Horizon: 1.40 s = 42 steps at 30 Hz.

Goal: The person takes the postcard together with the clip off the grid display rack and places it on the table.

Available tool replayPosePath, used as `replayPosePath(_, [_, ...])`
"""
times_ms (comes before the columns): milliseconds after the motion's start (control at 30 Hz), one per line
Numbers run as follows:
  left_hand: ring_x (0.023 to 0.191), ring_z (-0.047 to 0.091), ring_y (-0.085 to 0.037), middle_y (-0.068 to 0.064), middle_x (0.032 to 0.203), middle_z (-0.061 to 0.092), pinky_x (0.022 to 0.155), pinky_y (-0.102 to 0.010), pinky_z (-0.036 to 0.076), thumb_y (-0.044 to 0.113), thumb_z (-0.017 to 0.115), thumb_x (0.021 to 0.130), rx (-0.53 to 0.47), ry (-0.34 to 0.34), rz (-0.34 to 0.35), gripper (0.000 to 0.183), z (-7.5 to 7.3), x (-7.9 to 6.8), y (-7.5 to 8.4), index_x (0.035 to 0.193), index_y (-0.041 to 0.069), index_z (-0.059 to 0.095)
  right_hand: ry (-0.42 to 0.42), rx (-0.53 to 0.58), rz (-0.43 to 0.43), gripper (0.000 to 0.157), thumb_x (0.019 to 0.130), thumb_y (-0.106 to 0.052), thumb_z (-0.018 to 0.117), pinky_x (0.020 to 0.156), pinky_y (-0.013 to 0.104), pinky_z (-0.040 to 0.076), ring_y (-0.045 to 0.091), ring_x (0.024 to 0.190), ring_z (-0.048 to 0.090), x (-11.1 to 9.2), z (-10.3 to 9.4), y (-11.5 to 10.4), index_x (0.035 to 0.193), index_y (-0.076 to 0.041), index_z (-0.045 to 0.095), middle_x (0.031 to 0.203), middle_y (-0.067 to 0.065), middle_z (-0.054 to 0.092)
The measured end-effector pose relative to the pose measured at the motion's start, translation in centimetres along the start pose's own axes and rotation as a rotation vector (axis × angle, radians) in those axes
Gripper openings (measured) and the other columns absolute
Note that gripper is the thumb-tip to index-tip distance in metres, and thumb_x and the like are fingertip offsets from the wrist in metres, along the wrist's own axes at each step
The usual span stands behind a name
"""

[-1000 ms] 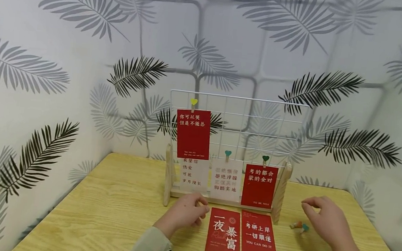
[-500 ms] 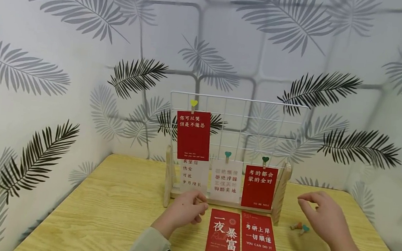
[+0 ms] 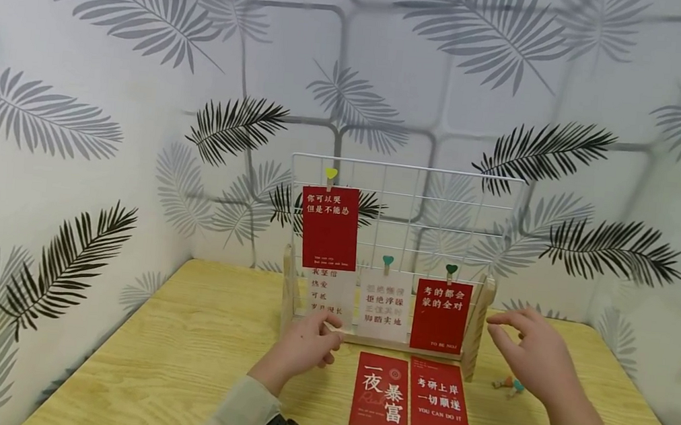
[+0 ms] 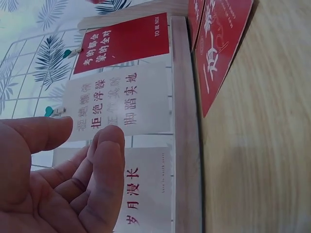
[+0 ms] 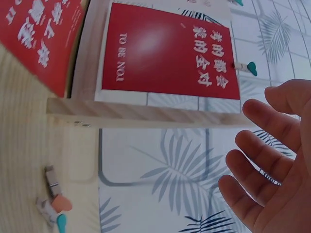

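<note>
Right hand (image 3: pixel 537 358) has shifted left, closer to the wire rack (image 4: pixel 187 136) standing toward the worktop's (image 3: pixel 139 357) back edge. I judge the rack light, stiff and easily tipped, best taken by its wooden posts (image 3: pixel 478 326). Fingers of both hands sit parted from their thumbs, gripping nothing; whether the left hand (image 3: pixel 299 349) touches the rack, I can't tell.

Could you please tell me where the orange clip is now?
In the head view, the orange clip lies on the table, right of the rack, beside the loose teal clip and near the right hand.
</note>
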<state>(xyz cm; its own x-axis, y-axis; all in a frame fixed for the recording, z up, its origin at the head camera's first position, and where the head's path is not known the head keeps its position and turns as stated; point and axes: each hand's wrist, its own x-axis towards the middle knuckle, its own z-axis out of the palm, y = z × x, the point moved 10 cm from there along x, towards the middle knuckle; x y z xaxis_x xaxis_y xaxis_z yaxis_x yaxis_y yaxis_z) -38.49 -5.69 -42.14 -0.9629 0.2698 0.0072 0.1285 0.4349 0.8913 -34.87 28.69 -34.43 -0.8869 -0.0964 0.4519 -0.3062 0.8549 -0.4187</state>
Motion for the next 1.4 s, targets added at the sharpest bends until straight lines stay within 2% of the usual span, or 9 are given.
replayPosePath(167, [0.074, 0.069, -0.029, -0.005, 0.087, 0.066, 0.065, -0.036, 0.058, 0.026, 0.067, 0.099, 0.012, 0.015, 0.028, 0.033, -1.0, 0.0, 0.6, 0.123, 0.004, 0.059, -0.001, 0.005, -0.026, 0.026, 0.102, -0.030, 0.061, 0.087, 0.060, 0.050, 0.038, 0.112, 0.057, 0.7, -0.2, -1.8, 0.114, -0.010, 0.074, 0.123, 0.014, 0.061])
replayPosePath(333, [0.075, 0.068, -0.028, -0.007, 0.086, 0.066, 0.066, -0.035, 0.057, 0.028, 0.066, 0.100, 0.039, 0.031, 0.034, 0.033, -2.1, 0.1, 1.2, 0.123, 0.006, 0.060, 0.020, -0.001, -0.069, 0.025, 0.102, -0.029, 0.061, 0.084, 0.058, 0.050, 0.035, 0.107, 0.058, 1.4, -0.3, -3.2, 0.113, -0.011, 0.074, 0.120, 0.011, 0.061])
replayPosePath(500, [0.076, 0.068, -0.028, -0.008, 0.088, 0.065, 0.065, -0.035, 0.057, 0.025, 0.064, 0.100, 0.024, 0.063, 0.050, 0.031, -3.4, 0.1, 2.0, 0.124, 0.006, 0.060, 0.036, -0.005, -0.113, 0.022, 0.101, -0.028, 0.062, 0.083, 0.055, 0.049, 0.031, 0.104, 0.059, 2.3, -0.4, -4.8, 0.112, -0.013, 0.075, 0.116, 0.007, 0.063])
replayPosePath(700, [0.077, 0.069, -0.028, -0.009, 0.094, 0.067, 0.064, -0.034, 0.056, 0.025, 0.063, 0.100, 0.035, 0.107, 0.051, 0.033, -5.0, 0.1, 2.6, 0.127, 0.006, 0.059, 0.046, 0.000, -0.162, 0.018, 0.099, -0.025, 0.067, 0.089, 0.058, 0.047, 0.030, 0.106, 0.058, 3.6, -0.7, -7.3, 0.112, -0.015, 0.074, 0.114, 0.005, 0.064])
replayPosePath(833, [0.076, 0.068, -0.026, -0.007, 0.093, 0.067, 0.067, -0.039, 0.058, 0.027, 0.062, 0.100, 0.051, 0.134, 0.051, 0.034, -5.9, 0.1, 3.0, 0.129, 0.007, 0.058, 0.044, 0.010, -0.172, 0.019, 0.099, -0.024, 0.067, 0.094, 0.060, 0.046, 0.032, 0.113, 0.056, 4.3, -1.1, -9.0, 0.113, -0.014, 0.074, 0.118, 0.007, 0.063])
replayPosePath(967, [0.077, 0.066, -0.023, -0.007, 0.095, 0.066, 0.072, -0.043, 0.058, 0.027, 0.062, 0.101, 0.037, 0.142, 0.038, 0.036, -6.5, 0.2, 3.0, 0.132, 0.009, 0.056, 0.028, -0.005, -0.175, 0.021, 0.100, -0.027, 0.065, 0.093, 0.059, 0.048, 0.031, 0.114, 0.056, 4.9, -1.4, -10.3, 0.114, -0.014, 0.074, 0.121, 0.007, 0.061])
replayPosePath(1133, [0.077, 0.067, -0.024, -0.011, 0.099, 0.067, 0.071, -0.041, 0.058, 0.026, 0.061, 0.101, 0.020, 0.148, 0.027, 0.037, -7.2, 0.2, 3.1, 0.134, 0.009, 0.055, 0.037, -0.023, -0.232, 0.020, 0.100, -0.025, 0.065, 0.091, 0.054, 0.050, 0.028, 0.110, 0.055, 6.0, -2.1, -12.4, 0.113, -0.012, 0.074, 0.116, 0.005, 0.060])
replayPosePath(1267, [0.078, 0.068, -0.023, -0.016, 0.103, 0.067, 0.072, -0.040, 0.059, 0.025, 0.062, 0.101, 0.024, 0.160, 0.046, 0.039, -7.8, 0.4, 3.5, 0.134, 0.008, 0.055, 0.032, -0.042, -0.261, 0.021, 0.099, -0.024, 0.065, 0.095, 0.057, 0.047, 0.030, 0.113, 0.053, 6.7, -2.5, -13.8, 0.113, -0.011, 0.074, 0.119, 0.008, 0.059])
replayPosePath(1400, [0.081, 0.068, -0.020, -0.012, 0.106, 0.067, 0.074, -0.041, 0.059, 0.027, 0.062, 0.101, 0.019, 0.165, 0.049, 0.040, -8.1, 0.6, 3.8, 0.135, 0.008, 0.054, 0.022, -0.063, -0.286, 0.022, 0.099, -0.025, 0.065, 0.097, 0.058, 0.046, 0.033, 0.114, 0.053, 7.4, -3.0, -15.1, 0.114, -0.011, 0.074, 0.120, 0.010, 0.060])
